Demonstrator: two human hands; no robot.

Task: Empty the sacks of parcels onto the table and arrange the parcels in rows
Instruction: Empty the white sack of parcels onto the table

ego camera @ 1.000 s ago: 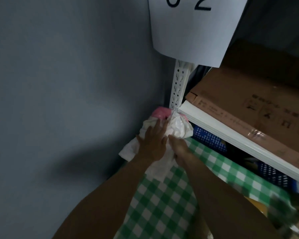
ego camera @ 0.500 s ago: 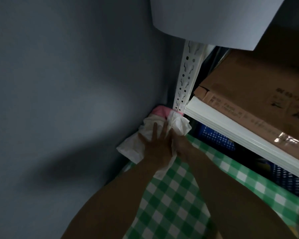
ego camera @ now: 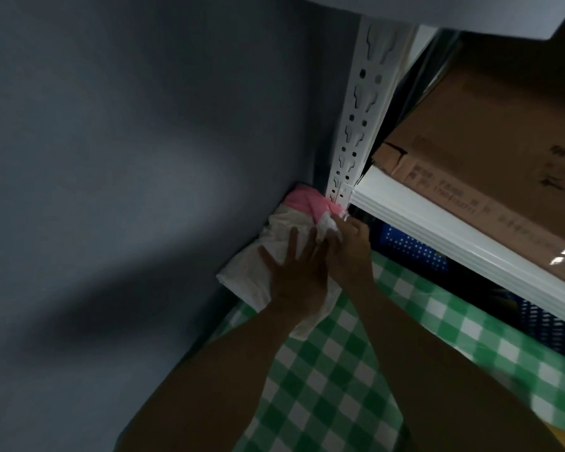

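A white soft parcel [ego camera: 242, 274] lies at the far corner of the table with the green-and-white checked cloth [ego camera: 333, 370], against the grey wall. Behind it sits a pink parcel [ego camera: 304, 202], touching the white rack post. My left hand [ego camera: 296, 272] presses flat on the white parcel with its fingers spread. My right hand [ego camera: 348, 252] grips the bunched end of the white parcel beside the pink one; its fingertips are hidden.
A white slotted rack post [ego camera: 359, 125] and shelf beam [ego camera: 454, 236] stand right of the parcels. A cardboard box [ego camera: 490, 151] rests on the shelf. Blue perforated crates [ego camera: 408, 246] sit under it. A grey wall [ego camera: 128, 158] closes the left side.
The camera has moved closer and lower. My left hand has flattened and spread on the white parcel; my right hand has slid up to its bunched end by the post.
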